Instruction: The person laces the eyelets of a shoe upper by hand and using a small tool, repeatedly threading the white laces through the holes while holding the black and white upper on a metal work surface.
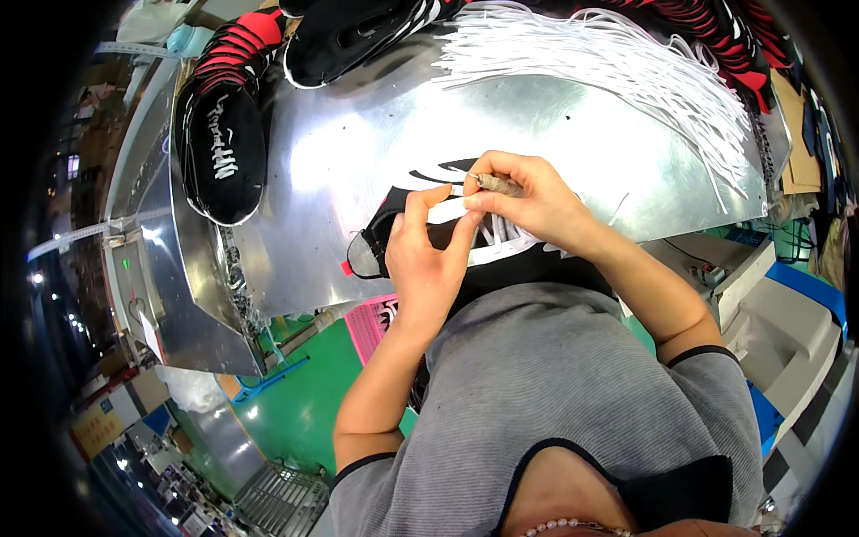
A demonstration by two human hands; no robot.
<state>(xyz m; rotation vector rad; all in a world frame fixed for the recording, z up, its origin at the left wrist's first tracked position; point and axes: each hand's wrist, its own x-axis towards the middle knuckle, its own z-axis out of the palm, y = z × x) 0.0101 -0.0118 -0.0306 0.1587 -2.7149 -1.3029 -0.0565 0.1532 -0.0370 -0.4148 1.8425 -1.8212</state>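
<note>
A black and white shoe upper (pixel 510 254) lies at the table's near edge, with a red tab at its left end and white lacing across its middle. My left hand (pixel 426 264) is closed on the upper from the left, thumb and forefinger pinching a flat white strip (pixel 446 211) there. Close against it, my right hand (pixel 534 201) grips a small hand tool (pixel 499 184) with a beige wrapped handle and a thin tip pointing left. The fingers partly cover the strip, so whether it is lace or part of the upper cannot be told.
A large bundle of white shoelaces (pixel 591 54) spreads over the back right of the metal table (pixel 331 197). Nested black and red shoe uppers (pixel 224 148) stand at the left, with more along the back. Below the table is a pink basket (pixel 362 329).
</note>
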